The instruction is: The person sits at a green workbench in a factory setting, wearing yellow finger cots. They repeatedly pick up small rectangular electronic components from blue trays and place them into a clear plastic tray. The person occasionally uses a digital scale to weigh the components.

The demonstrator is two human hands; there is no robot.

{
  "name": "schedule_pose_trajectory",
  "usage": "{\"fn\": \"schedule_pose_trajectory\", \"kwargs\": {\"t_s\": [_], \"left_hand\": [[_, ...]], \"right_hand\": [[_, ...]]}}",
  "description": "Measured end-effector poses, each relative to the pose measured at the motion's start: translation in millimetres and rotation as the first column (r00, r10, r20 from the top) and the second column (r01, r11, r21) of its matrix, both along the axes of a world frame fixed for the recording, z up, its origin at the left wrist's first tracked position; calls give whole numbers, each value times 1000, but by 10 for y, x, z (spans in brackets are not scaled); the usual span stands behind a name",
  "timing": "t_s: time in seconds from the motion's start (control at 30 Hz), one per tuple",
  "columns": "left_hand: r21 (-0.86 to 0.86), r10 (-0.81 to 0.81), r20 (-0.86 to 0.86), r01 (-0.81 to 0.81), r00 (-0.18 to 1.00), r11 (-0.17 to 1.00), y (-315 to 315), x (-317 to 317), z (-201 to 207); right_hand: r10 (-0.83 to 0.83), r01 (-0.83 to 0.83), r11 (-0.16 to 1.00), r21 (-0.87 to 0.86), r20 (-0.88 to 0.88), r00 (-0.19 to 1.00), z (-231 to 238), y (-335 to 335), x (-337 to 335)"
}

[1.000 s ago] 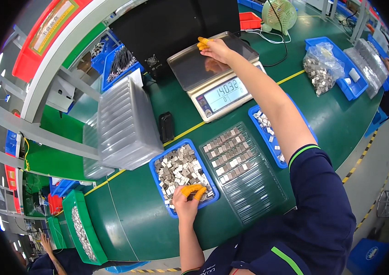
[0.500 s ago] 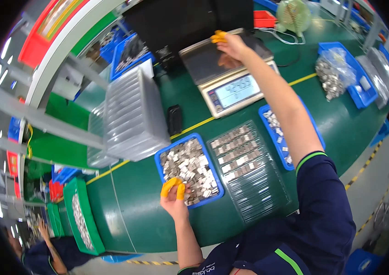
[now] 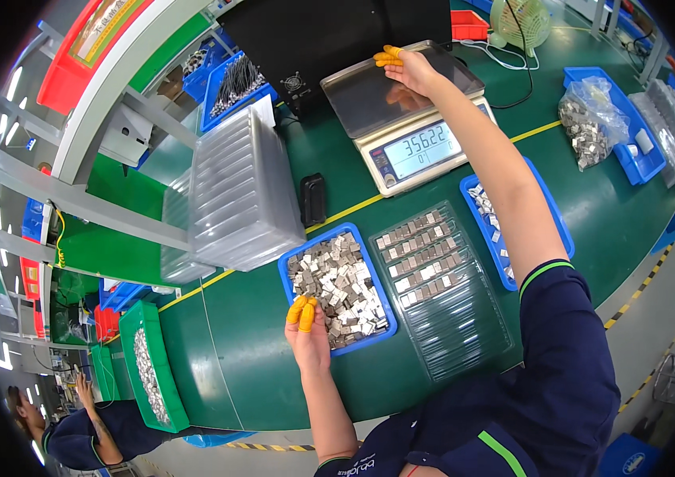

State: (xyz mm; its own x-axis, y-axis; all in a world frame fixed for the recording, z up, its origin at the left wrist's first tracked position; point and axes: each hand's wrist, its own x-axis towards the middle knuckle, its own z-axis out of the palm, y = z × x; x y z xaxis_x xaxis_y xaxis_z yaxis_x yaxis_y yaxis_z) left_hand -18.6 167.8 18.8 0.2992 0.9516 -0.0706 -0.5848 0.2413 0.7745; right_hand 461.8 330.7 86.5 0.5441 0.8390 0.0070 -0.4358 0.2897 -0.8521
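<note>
My left hand is at the near left rim of a blue tray heaped with small metal pieces. Its yellow-capped fingertips are closed together, and whatever is between them is too small to make out. My right hand reaches over the metal pan of a digital scale. Its fingers, also in yellow caps, stretch out to the left with nothing seen in them. A clear plastic blister tray lies right of the blue tray, with rows of metal pieces in its far part.
Stacked clear trays stand at left, beside a small black box. A second blue tray lies partly under my right forearm. A green bin stands far left, near another person. Bagged pieces lie far right.
The scale's reading differs. My right hand stays over the pan, its fingers stretched a little further left. My left hand's fingertips have come closer together at the tray rim.
</note>
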Motion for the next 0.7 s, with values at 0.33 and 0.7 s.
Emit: {"fn": "schedule_pose_trajectory", "kwargs": {"t_s": [0.33, 0.7], "left_hand": [[254, 103, -493, 30, 864, 967, -119, 161, 21], [486, 516, -441, -287, 734, 825, -139, 256, 81]], "right_hand": [[28, -27, 999, -32, 38, 999, -18, 26, 30], [26, -25, 1000, -9, 82, 996, -48, 27, 56]]}}
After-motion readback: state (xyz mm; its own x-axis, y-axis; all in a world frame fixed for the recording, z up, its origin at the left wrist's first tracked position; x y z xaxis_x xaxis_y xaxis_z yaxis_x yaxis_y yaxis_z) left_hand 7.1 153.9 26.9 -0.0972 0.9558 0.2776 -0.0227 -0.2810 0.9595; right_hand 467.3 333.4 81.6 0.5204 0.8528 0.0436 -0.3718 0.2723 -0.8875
